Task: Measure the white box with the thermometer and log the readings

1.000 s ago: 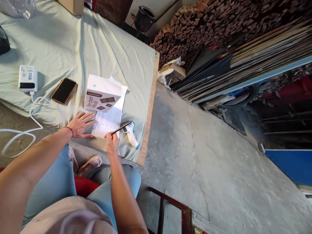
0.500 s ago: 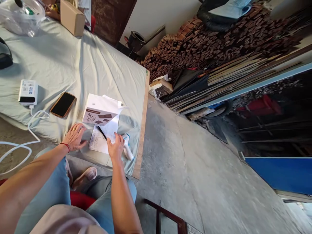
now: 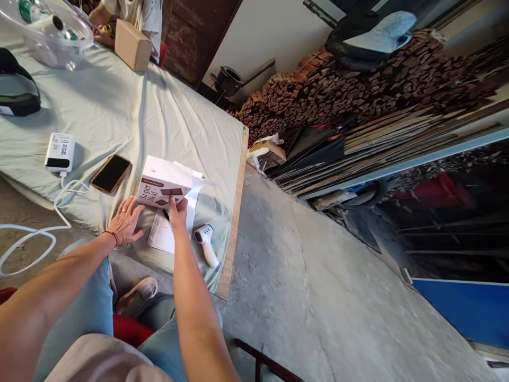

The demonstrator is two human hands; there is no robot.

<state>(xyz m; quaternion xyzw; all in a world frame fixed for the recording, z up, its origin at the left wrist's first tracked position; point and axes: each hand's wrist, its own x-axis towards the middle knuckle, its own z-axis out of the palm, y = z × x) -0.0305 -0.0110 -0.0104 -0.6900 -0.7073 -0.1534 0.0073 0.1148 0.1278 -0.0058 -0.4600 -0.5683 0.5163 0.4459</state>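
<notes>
A white and brown "Super Meal" box [image 3: 161, 175] stands on the cloth-covered table in front of me. My right hand [image 3: 178, 213] reaches its lower front edge, with thumb and fingers apart against the printed side. Under that hand lies a handwritten sheet of paper [image 3: 161, 233]; a black pen [image 3: 165, 214] on it is mostly hidden. My left hand [image 3: 126, 223] rests open on the cloth at the box's near left corner, fingers spread. Just right of my right wrist is a white and blue infrared thermometer [image 3: 207, 247].
Left of the box lie a phone [image 3: 111, 173] and a white device [image 3: 60, 152] with a looping white cable [image 3: 34, 230]. Farther back are a black headset [image 3: 18, 87], a clear plastic tub [image 3: 59, 48], a cardboard box [image 3: 132, 45] and another person [image 3: 139, 16]. The table's wooden edge [image 3: 234, 233] runs along the right.
My right hand has moved forward and left from beside the thermometer to the box's front. The thermometer now shows fully. My left hand stays on the cloth. The view has shifted slightly.
</notes>
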